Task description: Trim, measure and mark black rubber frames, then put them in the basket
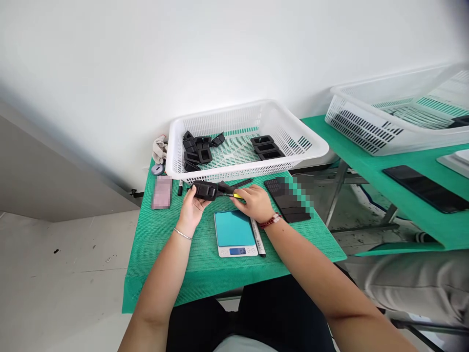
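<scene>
My left hand (192, 211) grips a black molded part (205, 191) by its left end, above the far side of the digital scale. Closed around a yellow-handled tool (238, 196), my right hand (256, 203) is just right of the part. The tool's thin metal tip points left at the part's right end; whether they touch I cannot tell. A dark strip (224, 187) shows beside that end. Below both hands lies the scale (234, 230), its teal plate bare and its display reading about 0.0. A white marker (258, 237) rests along the scale's right side.
A white basket (234, 172) behind my hands holds several black parts (198, 146). A pixelated dark phone-like slab (289, 200) lies right, a pinkish one (161, 192) left, near a black marker (180, 187). On the right table stand another basket (388, 132) and a phone (425, 188).
</scene>
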Tool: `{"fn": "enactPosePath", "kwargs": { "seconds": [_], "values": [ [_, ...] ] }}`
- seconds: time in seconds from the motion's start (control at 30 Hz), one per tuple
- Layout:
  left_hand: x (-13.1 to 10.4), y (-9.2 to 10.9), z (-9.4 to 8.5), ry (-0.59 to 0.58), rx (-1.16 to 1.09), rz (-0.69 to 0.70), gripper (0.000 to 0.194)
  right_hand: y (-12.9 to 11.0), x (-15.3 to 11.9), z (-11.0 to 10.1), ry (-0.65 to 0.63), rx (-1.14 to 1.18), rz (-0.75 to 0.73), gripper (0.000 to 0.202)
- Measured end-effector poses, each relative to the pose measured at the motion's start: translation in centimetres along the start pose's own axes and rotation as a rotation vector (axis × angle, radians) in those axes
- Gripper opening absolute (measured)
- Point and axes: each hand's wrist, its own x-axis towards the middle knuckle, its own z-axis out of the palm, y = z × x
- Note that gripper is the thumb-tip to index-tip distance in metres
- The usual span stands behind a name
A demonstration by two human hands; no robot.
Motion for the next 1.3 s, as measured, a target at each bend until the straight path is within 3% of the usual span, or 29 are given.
{"fn": "enactPosePath", "kwargs": {
  "seconds": [0.63,0.93,1.3],
  "values": [
    [-0.09,0.04,0.26,0.014,-0.015,0.006,0.019,-0.29,0.03,-0.23,-0.015,0.042,-0.030,0.023],
    [-0.18,0.08,0.12,-0.001,0.007,-0.010,0.022,0.12,-0.09,-0.14,0.039,0.021,0.097,0.023],
    [-0.16,0.08,0.37,0.008,-0.020,0.006,0.019,-0.18,-0.02,-0.44,-0.028,0.041,-0.020,0.025]
  ]
}}
